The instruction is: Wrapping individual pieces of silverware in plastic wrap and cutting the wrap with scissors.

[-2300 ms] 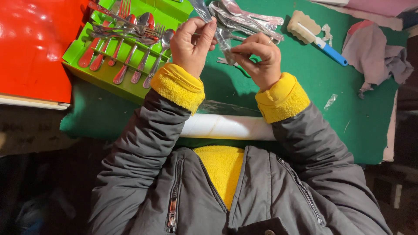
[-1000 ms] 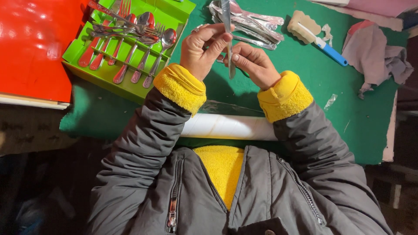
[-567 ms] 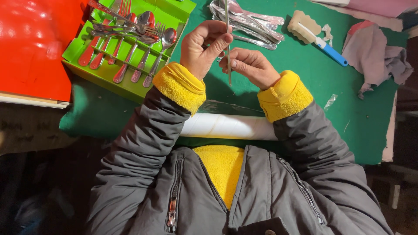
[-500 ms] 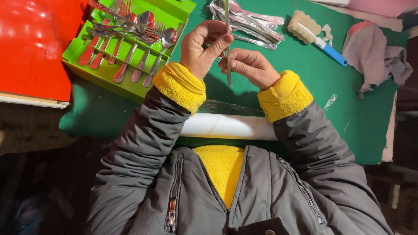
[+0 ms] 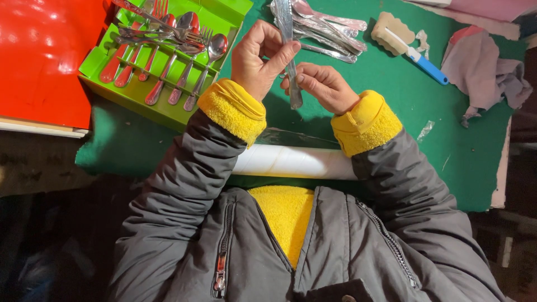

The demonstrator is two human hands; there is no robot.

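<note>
My left hand [image 5: 258, 59] pinches a steel piece of cutlery [image 5: 288, 53], held almost upright over the green mat [image 5: 391, 123]. My right hand [image 5: 320, 86] touches the same piece near its lower end, fingers curled around it. Just beyond my hands lies a pile of plastic-wrapped steel cutlery [image 5: 324, 28]. To the left stands a bright green tray [image 5: 162, 56] holding several spoons and forks with red and steel handles.
A red lid or board [image 5: 45, 56] lies at the far left. A sponge brush with a blue handle [image 5: 405, 45] and a crumpled grey-pink cloth [image 5: 481, 67] sit at the right. A white tube [image 5: 296, 162] rests along the mat's near edge.
Both hands have lifted one piece of cutlery out of the wrapped pile and brought it upright between them; over the last half second they hardly move.
</note>
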